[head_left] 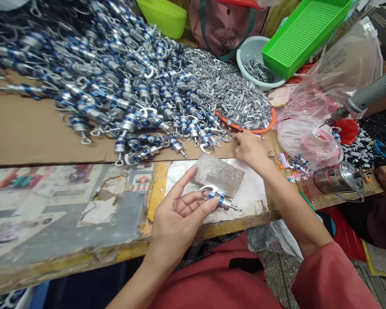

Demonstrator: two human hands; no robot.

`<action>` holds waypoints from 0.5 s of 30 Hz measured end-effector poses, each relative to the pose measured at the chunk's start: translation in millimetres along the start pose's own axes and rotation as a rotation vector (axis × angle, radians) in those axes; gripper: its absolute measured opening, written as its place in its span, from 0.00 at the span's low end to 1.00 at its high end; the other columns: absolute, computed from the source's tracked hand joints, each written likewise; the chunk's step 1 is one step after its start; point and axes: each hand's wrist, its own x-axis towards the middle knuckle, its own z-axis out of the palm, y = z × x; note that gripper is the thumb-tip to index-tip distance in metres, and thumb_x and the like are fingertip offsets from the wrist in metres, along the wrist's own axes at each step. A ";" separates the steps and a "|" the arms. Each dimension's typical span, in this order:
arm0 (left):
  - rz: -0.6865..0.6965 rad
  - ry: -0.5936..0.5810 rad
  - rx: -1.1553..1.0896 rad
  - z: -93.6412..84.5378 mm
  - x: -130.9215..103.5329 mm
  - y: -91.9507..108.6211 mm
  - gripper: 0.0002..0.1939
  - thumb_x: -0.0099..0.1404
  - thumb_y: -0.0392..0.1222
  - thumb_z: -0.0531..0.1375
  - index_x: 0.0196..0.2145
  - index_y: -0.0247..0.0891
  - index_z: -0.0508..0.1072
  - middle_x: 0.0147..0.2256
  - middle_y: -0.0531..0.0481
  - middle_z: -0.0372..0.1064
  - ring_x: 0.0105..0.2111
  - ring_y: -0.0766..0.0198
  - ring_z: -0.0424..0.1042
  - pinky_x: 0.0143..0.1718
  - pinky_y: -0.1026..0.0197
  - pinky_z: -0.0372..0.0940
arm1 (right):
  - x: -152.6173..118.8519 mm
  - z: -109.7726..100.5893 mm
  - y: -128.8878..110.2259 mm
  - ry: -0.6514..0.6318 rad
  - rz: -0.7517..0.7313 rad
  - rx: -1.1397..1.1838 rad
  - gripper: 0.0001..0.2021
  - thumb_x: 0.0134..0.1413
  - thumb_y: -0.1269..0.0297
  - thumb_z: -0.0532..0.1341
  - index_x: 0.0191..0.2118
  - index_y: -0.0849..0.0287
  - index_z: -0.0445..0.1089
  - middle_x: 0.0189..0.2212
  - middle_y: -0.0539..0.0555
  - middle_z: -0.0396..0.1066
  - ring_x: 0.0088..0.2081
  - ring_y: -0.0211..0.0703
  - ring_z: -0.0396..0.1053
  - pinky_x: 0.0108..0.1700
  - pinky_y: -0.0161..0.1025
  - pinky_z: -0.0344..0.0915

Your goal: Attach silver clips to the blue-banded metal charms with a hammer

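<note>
1. Centre-low of frame: left hand [175, 216] pinches a blue-and-silver clip [219, 198], fingers closed on its hook end, long axis pointing right and slightly down.
2. Right hand [249, 148], above and right, fingers curled onto small flat metal pieces [241, 101] at the orange tray [270, 124] rim.
3. Grey block [219, 174] lies on the desk [83, 206] between both hands.

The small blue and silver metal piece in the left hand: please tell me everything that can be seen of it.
The blue and silver piece looks like metal: a short silver barrel with blue rings, a curved silver hook at one end and a thin pin with a small eye at the other. It lies nearly level, hook toward the left hand, pin pointing right. The thumb and fingertips pinch it at the hook end. It is held just above the grey block, over the worn table edge.
</note>
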 end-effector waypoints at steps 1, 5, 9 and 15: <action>-0.005 0.004 -0.006 -0.7 1.0 -0.9 0.43 0.46 0.40 0.70 0.59 0.37 0.59 0.27 0.52 0.76 0.28 0.65 0.76 0.35 0.64 0.72 | -4.9 -1.4 3.4 0.054 -0.020 0.080 0.12 0.49 0.77 0.56 0.39 0.62 0.72 0.38 0.61 0.72 0.39 0.51 0.71 0.38 0.43 0.66; -0.007 0.008 -0.036 -4.9 6.3 -7.2 0.45 0.46 0.40 0.70 0.60 0.37 0.57 0.27 0.52 0.77 0.28 0.64 0.77 0.35 0.63 0.72 | -42.2 -12.5 0.4 0.282 -0.258 0.574 0.05 0.52 0.72 0.59 0.32 0.58 0.73 0.30 0.51 0.74 0.33 0.40 0.71 0.36 0.37 0.68; -0.011 -0.036 -0.071 -7.2 10.0 -10.5 0.48 0.45 0.40 0.71 0.61 0.38 0.54 0.26 0.52 0.77 0.27 0.60 0.77 0.33 0.58 0.74 | -79.5 -28.2 -14.6 0.146 -0.528 0.628 0.11 0.57 0.76 0.54 0.36 0.58 0.73 0.31 0.52 0.74 0.33 0.38 0.70 0.34 0.35 0.67; -0.022 0.011 -0.115 -2.7 7.4 -8.6 0.49 0.46 0.37 0.70 0.62 0.39 0.52 0.26 0.54 0.76 0.25 0.63 0.76 0.30 0.62 0.74 | -77.6 -35.5 -17.5 -0.126 -0.563 0.540 0.09 0.58 0.72 0.55 0.35 0.59 0.73 0.29 0.53 0.70 0.32 0.38 0.68 0.35 0.34 0.64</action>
